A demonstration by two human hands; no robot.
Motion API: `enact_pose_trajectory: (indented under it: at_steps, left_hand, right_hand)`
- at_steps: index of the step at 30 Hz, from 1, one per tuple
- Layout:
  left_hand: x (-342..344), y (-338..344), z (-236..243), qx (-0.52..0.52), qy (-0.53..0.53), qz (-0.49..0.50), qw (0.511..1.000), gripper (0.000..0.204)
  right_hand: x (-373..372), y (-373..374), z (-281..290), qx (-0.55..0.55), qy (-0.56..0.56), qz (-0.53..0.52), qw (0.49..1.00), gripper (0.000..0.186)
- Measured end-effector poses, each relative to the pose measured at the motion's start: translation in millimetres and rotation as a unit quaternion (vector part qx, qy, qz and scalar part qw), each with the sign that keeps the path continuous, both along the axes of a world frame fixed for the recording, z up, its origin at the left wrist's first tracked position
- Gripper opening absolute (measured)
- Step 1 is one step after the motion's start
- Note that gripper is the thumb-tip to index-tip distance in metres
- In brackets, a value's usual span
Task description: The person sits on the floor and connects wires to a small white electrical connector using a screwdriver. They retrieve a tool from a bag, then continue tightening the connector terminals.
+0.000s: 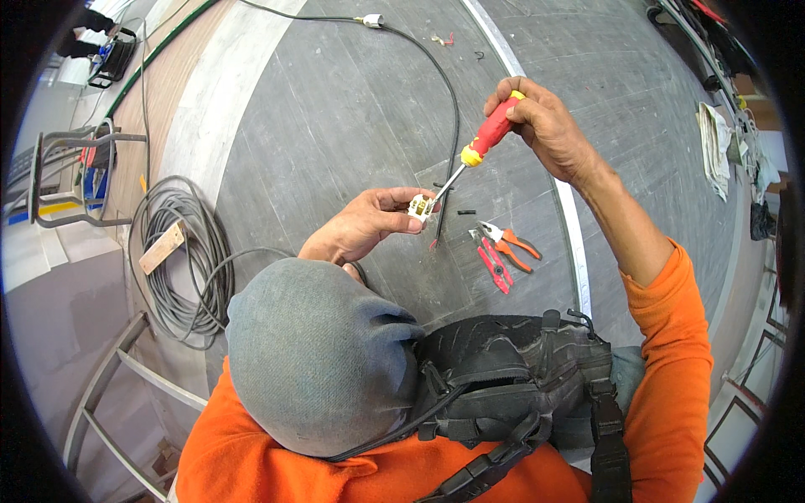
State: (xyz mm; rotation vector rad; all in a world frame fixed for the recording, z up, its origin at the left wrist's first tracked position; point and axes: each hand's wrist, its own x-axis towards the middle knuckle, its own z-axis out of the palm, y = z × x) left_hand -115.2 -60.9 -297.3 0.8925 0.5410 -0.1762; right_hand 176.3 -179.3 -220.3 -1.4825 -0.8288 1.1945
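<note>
Here, in the head view, looking down over a grey plank floor (335, 109), a person in orange sleeves works with both bare hands. The left hand (356, 225) is left of centre, its fingers closed in a pinch on a small white fitting (421, 207) with brass-coloured parts inside. The fitting sits at the very ends of the digits, thumb below and forefinger above, so its face and right edge stick out clear of them. The right hand (541, 121), higher and to the right, has its fingers wrapped around the red and yellow handle of a screwdriver (491, 134). The metal shaft slants down and left to the fitting's right side (whether the tip sits in a screw is too small to tell). A black cable (454, 92) curves down the floor, passing behind the shaft. Just right of its lower end lie orange-handled pliers (513, 247), beside a red-handled tool (493, 263). A pale strip (568, 222) runs along the floor to their right. At far left is a coil of grey cable (220, 264); a black bag (511, 356) is at the front of the person's body.
</note>
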Motion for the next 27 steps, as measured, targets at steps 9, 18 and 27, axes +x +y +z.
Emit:
enact_pose_trajectory:
  at_steps: [9, 18, 27]
  left_hand:
    - [0.9, 0.7, 3.1, 0.038, 0.009, -0.002, 0.999, 0.059]
    - [-1.3, -3.2, -4.2, 0.079, 0.041, -0.012, 0.996, 0.056]
    - [-3.0, -2.4, -1.5, 0.088, 0.064, 0.011, 0.994, 0.055]
  right_hand:
    - [-5.2, -4.1, -2.0, 0.012, -0.103, 0.007, 0.995, 0.024]
    - [-32.4, 5.8, 33.6, -0.11, -0.473, 0.084, 0.87, 0.041]
    - [-21.4, 2.1, 27.3, -0.112, -0.382, 0.11, 0.911, 0.032]
